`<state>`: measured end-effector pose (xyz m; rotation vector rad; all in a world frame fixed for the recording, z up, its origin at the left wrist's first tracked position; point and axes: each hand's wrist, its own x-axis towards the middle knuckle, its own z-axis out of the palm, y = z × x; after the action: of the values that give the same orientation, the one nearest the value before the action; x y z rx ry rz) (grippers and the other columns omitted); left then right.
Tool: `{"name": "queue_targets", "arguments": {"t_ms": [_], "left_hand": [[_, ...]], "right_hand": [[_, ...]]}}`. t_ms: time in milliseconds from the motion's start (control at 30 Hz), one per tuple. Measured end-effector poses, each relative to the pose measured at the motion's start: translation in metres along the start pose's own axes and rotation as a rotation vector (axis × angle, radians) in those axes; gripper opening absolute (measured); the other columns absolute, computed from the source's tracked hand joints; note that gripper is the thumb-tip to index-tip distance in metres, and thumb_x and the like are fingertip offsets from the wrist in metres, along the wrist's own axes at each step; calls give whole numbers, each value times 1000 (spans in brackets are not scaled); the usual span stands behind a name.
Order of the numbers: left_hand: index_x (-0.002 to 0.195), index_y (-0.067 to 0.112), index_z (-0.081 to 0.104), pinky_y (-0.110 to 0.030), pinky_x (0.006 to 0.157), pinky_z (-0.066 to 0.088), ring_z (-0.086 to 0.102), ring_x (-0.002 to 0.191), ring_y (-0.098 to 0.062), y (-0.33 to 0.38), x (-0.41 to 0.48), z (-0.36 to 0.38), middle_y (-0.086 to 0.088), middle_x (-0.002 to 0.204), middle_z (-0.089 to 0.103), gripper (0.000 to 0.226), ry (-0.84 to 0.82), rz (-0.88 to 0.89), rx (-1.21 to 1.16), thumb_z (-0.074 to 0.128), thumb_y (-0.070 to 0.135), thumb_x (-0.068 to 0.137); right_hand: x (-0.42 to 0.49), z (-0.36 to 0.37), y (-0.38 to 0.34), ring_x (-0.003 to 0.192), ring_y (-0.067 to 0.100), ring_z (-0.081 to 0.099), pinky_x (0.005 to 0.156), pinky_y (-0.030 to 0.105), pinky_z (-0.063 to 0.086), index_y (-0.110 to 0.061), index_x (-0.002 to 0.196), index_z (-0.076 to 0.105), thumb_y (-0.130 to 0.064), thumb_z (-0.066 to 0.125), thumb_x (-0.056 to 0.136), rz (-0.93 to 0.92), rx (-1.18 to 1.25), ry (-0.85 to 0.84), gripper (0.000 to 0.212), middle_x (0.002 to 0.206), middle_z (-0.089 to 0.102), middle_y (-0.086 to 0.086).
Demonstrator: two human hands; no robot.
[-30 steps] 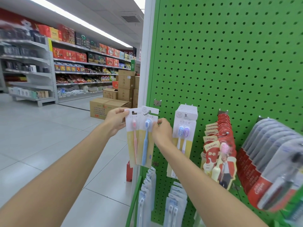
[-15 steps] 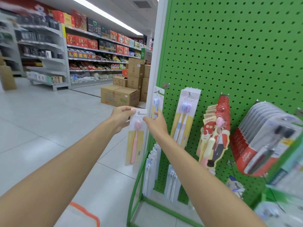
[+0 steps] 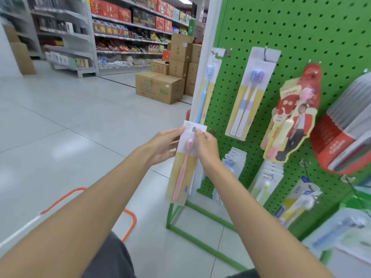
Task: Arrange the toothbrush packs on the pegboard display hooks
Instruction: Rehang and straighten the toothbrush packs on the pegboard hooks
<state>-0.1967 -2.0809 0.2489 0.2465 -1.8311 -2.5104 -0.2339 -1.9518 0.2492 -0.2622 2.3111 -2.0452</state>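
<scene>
We hold one pink toothbrush pack (image 3: 182, 167) in both hands, off the hooks.
Our left hand (image 3: 162, 144) and right hand (image 3: 206, 148) pinch its top card just below the hung blue pack (image 3: 206, 91), at the green pegboard (image 3: 301, 27) edge. Grey tiled floor (image 3: 70, 117). Red packs (image 3: 337, 145) read "Colgate". Cardboard boxes (image 3: 160, 88) and stocked shelves (image 3: 124, 31) stand behind.

The green pegboard (image 3: 301, 27) stands just beyond the right hand (image 3: 206, 147). On its hooks, straight above that hand, hangs a blue brush pack (image 3: 206, 87). Further right hang a twin pack (image 3: 252, 93), red packs (image 3: 293, 117) and Colgate packs (image 3: 341, 133). White packs (image 3: 233, 163) hang low, just right of the wrist. On the floor (image 3: 60, 127), well beyond the left hand (image 3: 162, 145), sit cardboard boxes (image 3: 160, 87).
</scene>
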Motion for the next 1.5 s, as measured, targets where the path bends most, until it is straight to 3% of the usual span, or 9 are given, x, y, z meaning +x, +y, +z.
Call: {"name": "queue_targets", "arguments": {"t_ms": [167, 300, 500, 600, 767, 1000, 1167, 1400, 1500], "left_hand": [[110, 17, 69, -31, 72, 58, 63, 88, -18, -51, -4, -5, 1, 96, 67, 19, -85, -106, 15, 64, 24, 93], [122, 8, 64, -35, 87, 55, 63, 95, -20, -59, 0, 1, -7, 106, 68, 31, 7, -73, 108, 67, 14, 92], [126, 4, 61, -26, 65, 58, 68, 83, -18, -66, 1, 19, -11, 105, 71, 37, 79, -48, 100, 68, 9, 90], [128, 3, 59, -23, 59, 56, 69, 74, -14, -67, -1, 27, -10, 100, 70, 40, 80, -58, 41, 69, 7, 89], [119, 4, 63, -23, 57, 56, 70, 66, -12, -70, -7, 37, -3, 80, 74, 28, 69, -71, 7, 65, 5, 92], [122, 2, 60, -28, 60, 59, 72, 67, -16, -68, -9, 48, -7, 80, 75, 31, 81, -47, -102, 64, 2, 91], [113, 4, 64, -30, 66, 60, 72, 73, -16, -59, -8, 50, -9, 90, 73, 22, 89, 51, -218, 64, 2, 91], [112, 3, 64, -29, 68, 59, 72, 77, -16, -45, -10, 44, -8, 88, 75, 21, 95, 138, -346, 63, 2, 91], [115, 3, 67, -24, 73, 58, 70, 84, -15, -48, -7, 42, -7, 96, 74, 23, 182, 190, -125, 64, 8, 93]], "right_hand": [[-5, -15, 12, 63, 14, 45, 60, 29, 34, -20, 70, 51, -21, 40, 99, 77, 107, 91, 32, 69, 50, -3], [-15, -21, 26, 75, 16, 49, 68, 29, 37, -10, 99, 62, -24, 39, 102, 98, 91, 43, 26, 84, 54, 0], [-26, -33, 41, 87, 15, 56, 76, 32, 43, -15, 103, 52, -21, 42, 98, 58, 47, 43, 14, 90, 57, -6], [-28, -44, 47, 85, 13, 54, 73, 31, 41, -12, 108, 53, -30, 43, 100, 66, 43, 33, 22, 96, 57, -2], [-29, -57, 65, 92, 22, 65, 84, 37, 51, -2, 107, 61, -37, 49, 100, 69, 60, -96, 38, 111, 69, 16], [-40, -76, 79, 102, 27, 70, 95, 39, 54, 0, 119, 62, -42, 55, 97, 141, 142, -256, 49, 110, 72, 16], [-53, -71, 99, 113, 30, 64, 102, 47, 48, -5, 112, 67, -19, 67, 92, 194, -37, -402, 24, 117, 70, 13], [-61, -70, 100, 80, 12, 65, 69, 18, 51, -4, 105, 67, -5, 74, 83, 122, -161, -443, 24, 96, 72, 6], [-66, -68, 97, 72, 14, 59, 65, 28, 53, -8, 104, 64, -11, 71, 85, -58, -359, -399, 20, 91, 67, 6]]}}
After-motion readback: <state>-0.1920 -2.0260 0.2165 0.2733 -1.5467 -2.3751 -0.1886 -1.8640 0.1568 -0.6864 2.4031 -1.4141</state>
